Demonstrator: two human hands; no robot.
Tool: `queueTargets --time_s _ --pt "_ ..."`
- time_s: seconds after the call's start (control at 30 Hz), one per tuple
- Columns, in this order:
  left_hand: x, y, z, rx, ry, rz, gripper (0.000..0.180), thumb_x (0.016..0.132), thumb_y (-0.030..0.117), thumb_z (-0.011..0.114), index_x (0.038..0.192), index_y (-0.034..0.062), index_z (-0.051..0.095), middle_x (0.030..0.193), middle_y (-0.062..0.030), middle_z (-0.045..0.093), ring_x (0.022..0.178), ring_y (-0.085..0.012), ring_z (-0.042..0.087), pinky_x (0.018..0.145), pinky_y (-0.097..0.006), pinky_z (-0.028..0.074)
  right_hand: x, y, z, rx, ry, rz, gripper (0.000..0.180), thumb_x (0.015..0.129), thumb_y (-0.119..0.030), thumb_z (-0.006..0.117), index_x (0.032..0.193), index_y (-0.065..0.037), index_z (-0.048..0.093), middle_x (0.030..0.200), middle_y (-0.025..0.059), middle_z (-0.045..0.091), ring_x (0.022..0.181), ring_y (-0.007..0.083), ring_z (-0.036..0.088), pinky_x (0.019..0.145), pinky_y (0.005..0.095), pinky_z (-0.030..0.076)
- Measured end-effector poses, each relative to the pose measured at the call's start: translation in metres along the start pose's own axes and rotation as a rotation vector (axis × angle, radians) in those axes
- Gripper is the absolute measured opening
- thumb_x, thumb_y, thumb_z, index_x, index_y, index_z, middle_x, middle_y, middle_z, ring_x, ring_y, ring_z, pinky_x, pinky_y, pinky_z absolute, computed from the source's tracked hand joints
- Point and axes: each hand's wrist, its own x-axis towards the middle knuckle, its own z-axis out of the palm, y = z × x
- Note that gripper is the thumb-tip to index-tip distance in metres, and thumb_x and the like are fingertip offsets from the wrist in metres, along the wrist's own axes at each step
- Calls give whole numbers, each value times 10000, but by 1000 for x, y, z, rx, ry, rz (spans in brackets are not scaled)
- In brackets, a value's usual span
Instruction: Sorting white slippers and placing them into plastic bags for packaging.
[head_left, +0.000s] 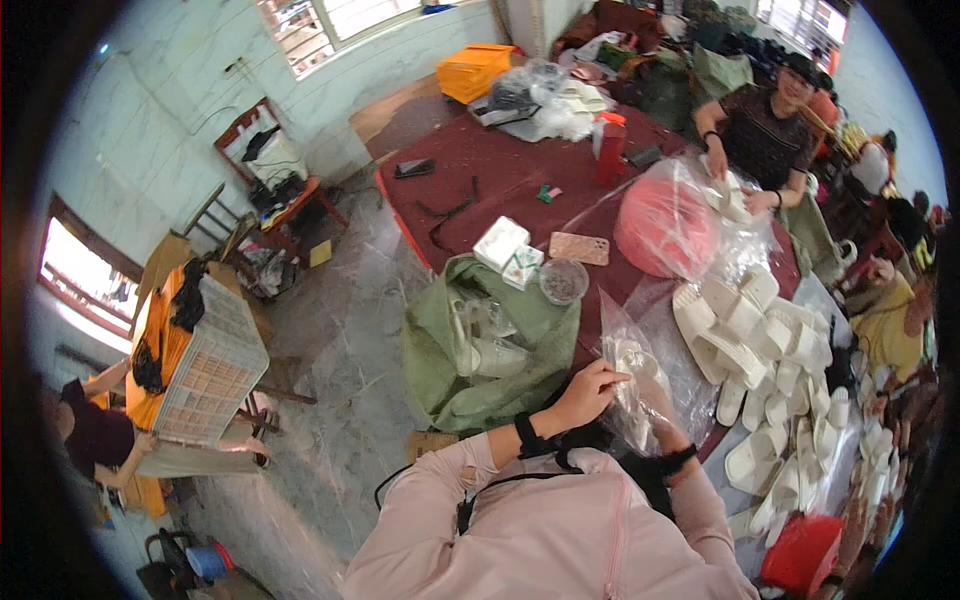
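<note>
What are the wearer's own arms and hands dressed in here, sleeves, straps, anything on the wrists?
Both arms wear loose pale pink long sleeves. The left hand is bare, with a black band at its wrist. The right hand, mostly hidden behind clear plastic, has a black wrist band too.

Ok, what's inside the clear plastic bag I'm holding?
Inside the clear plastic bag a white slipper-like piece shows near your left hand. The bag's lower part is hidden behind your hands.

Dark red table (500, 165), bearing white slippers (745, 330), green sack (480, 340), phone (579, 248), small round bowl (563, 281), white cartons (508, 250), red bottle (610, 148)
</note>
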Motion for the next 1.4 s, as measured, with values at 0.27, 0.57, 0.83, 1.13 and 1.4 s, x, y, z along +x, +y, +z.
queueTargets --time_s 0.27,0.57,0.83,1.13,1.4 --pt "18 43 -54 -403 318 -122 195 783 -53 479 912 -10 619 886 -52 474 703 -126 552 635 -229 494 52 -149 -94 -274 -712 242 315 843 -222 501 1091 -28 516 989 191 570 939 368 517 774 388 417" --pt "-3 60 -79 -457 487 -183 79 762 -69 488 781 -27 553 889 -66 467 716 -140 573 610 -229 491 86 -213 -76 -50 -346 -189 600 723 -333 650 1179 -14 427 1188 207 441 1099 347 436 879 427 365" --pt "-20 78 -89 -237 327 37 86 665 -27 605 719 38 595 798 -29 462 775 -122 488 659 -235 396 111 -215 -8 2 -404 -176 609 657 -223 716 1166 -42 434 1194 218 432 1071 350 458 831 400 407" --pt "-37 36 -101 -409 196 -50 219 712 34 627 927 32 584 910 -25 492 839 -124 495 706 -238 421 87 -160 10 -124 -430 -111 71 720 -106 556 724 -35 551 617 181 543 591 375 541 496 422 409" --pt "-89 -118 -128 193 367 -302 488 802 298 564 1177 17 430 1171 -171 449 1059 -298 448 910 -352 350 83 -168 2 -209 -402 148 163 681 -65 566 838 -28 588 705 212 562 685 381 551 575 421 431"
